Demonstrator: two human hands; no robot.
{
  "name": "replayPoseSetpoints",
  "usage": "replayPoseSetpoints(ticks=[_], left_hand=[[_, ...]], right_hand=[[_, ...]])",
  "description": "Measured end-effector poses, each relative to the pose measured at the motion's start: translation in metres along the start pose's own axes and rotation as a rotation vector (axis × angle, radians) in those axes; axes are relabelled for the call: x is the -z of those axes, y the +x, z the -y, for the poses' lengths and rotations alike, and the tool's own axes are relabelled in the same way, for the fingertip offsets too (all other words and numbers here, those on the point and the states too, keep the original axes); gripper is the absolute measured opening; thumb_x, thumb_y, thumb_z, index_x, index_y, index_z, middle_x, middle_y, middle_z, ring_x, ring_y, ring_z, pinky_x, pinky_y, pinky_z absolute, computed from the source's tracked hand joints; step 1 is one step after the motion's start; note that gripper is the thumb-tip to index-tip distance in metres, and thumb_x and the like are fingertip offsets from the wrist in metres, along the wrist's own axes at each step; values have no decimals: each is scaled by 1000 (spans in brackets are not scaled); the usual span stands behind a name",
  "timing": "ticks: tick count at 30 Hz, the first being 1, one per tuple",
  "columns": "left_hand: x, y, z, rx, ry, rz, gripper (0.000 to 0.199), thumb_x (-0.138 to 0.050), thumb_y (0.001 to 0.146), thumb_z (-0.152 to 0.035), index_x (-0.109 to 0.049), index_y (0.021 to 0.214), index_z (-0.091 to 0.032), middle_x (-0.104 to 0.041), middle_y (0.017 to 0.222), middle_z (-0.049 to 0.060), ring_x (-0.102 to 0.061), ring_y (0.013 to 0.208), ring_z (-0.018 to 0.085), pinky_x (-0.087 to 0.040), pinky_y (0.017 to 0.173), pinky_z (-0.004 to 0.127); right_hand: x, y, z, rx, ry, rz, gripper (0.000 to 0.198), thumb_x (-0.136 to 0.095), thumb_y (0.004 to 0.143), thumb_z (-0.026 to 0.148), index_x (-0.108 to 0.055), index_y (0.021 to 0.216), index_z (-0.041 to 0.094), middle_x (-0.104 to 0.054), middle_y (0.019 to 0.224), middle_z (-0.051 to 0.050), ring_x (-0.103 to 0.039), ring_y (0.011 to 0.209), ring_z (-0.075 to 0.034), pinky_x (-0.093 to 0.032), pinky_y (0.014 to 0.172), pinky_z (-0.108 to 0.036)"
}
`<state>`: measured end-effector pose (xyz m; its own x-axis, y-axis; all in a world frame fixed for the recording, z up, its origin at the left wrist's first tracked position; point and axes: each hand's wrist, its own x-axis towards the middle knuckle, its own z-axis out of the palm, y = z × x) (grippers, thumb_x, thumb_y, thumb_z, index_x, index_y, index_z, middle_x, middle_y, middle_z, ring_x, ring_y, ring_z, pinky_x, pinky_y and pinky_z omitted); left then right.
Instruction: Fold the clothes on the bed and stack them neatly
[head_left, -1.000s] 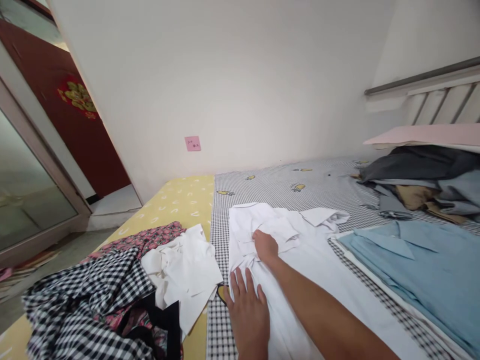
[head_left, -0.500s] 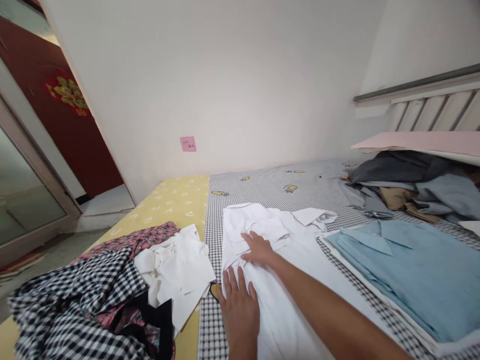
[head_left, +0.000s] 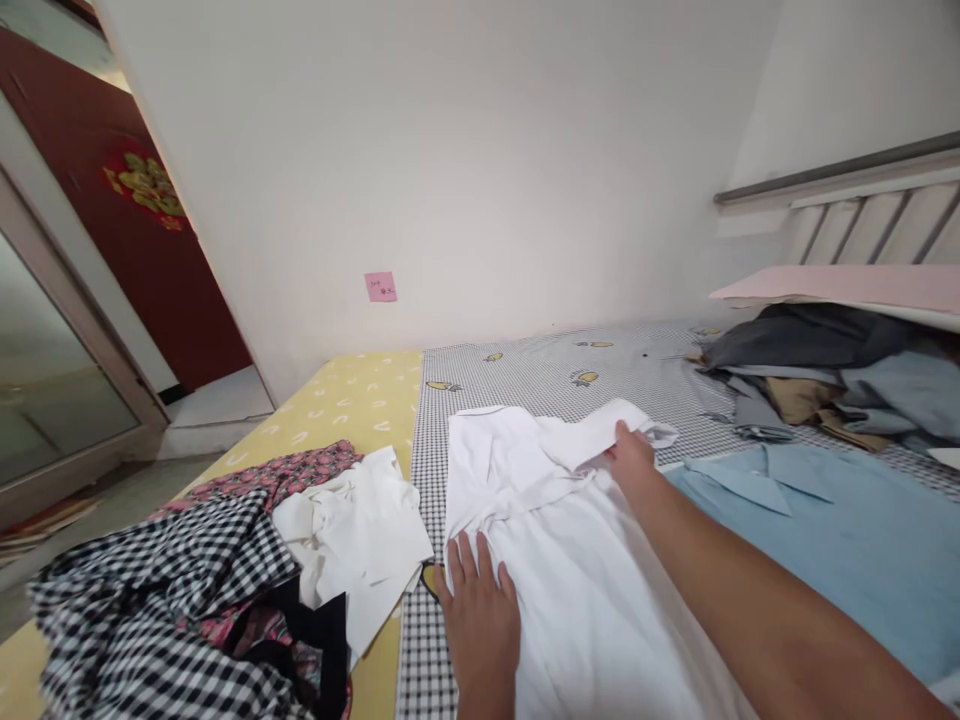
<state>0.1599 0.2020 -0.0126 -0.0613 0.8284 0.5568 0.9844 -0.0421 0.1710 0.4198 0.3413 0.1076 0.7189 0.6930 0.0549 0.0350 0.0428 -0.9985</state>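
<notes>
A white shirt (head_left: pixel 570 580) lies spread on the checked bedsheet, its upper part partly folded and creased. My left hand (head_left: pixel 480 605) rests flat with fingers spread on the shirt's left edge. At the upper right of the shirt, my right hand (head_left: pixel 632 450) pinches the white fabric near the collar and sleeve area. Its fingertips are partly hidden by cloth. Right of the shirt lies a folded light blue shirt (head_left: pixel 832 550), partly covered from view by my right forearm.
To the left are a cream garment (head_left: pixel 367 530), a black-and-white gingham garment (head_left: pixel 150 600) and a pink floral cloth (head_left: pixel 300 475). Dark and grey clothes (head_left: pixel 802 345) are piled at the right under a pink board (head_left: pixel 840 283). The white wall (head_left: pixel 480 150) stands behind the bed.
My right hand has moved right from the shirt's folded middle and now grips fabric at its upper right. A flap of the shirt has shifted right with it. My left hand stays put.
</notes>
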Motion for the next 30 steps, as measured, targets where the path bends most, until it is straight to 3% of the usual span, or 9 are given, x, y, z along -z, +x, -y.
replayPoseSetpoints(ticks=[3,8,12,15,19,22,25,27,30], left_hand=[[2,0,0,-1,0,-4,47,-45,98,-33,-62,139,-18,-59,148,16,-49,142,34,-36,118,61],[3,0,0,-10,9,-7,46,-44,99,-32,-62,138,-19,-60,147,16,-49,142,34,-36,117,60],[2,0,1,-9,6,5,47,-44,99,-33,-60,141,-19,-59,148,15,-48,143,33,-36,118,59],[2,-1,1,-13,0,2,47,-44,99,-34,-59,141,-19,-58,148,14,-47,143,33,-36,118,58],[1,-2,0,-8,-7,-7,47,-43,100,-34,-59,141,-19,-58,149,14,-47,143,33,-35,119,58],[2,-2,-1,-5,-11,2,48,-42,100,-34,-59,141,-18,-57,150,14,-45,145,32,-33,120,58],[2,-2,-1,2,-10,9,48,-42,99,-34,-60,141,-18,-57,150,14,-45,145,32,-33,120,58],[2,-1,-1,3,-9,12,48,-42,99,-34,-60,141,-19,-58,150,13,-46,144,32,-34,119,58],[3,-1,-1,5,-4,12,48,-41,99,-33,-60,141,-18,-58,149,14,-47,144,32,-34,119,58]], right_hand=[[-3,9,25,-93,229,-24,18,-40,101,32,-52,113,27,-64,79,3,-69,79,-13,-57,74,-26],[-75,-14,44,-157,513,145,9,-56,97,34,-53,100,27,-70,81,3,-72,81,-15,-61,76,-30],[-115,-47,23,-199,571,231,17,-62,94,42,-55,101,28,-74,92,2,-73,90,-14,-62,82,-30],[-108,-70,-11,-257,426,285,17,-64,92,38,-57,102,26,-73,89,-1,-74,87,-18,-63,78,-33],[-73,-83,-47,-294,42,357,24,-72,81,27,-61,102,19,-70,78,-4,-74,77,-26,-63,66,-43],[-52,-75,-47,-178,-232,309,36,-70,80,20,-63,116,18,-70,104,-13,-72,98,-31,-59,84,-52],[-45,-71,-38,22,-387,273,51,-62,87,18,-57,137,27,-51,147,-15,-54,132,-33,-40,112,-56],[-47,-77,-40,253,-576,394,56,-55,93,24,-50,147,36,-37,162,-8,-38,146,-32,-25,120,-55],[-57,-96,-55,543,-930,697,54,-50,98,39,-45,151,44,-36,166,0,-23,153,-33,-11,122,-61]])
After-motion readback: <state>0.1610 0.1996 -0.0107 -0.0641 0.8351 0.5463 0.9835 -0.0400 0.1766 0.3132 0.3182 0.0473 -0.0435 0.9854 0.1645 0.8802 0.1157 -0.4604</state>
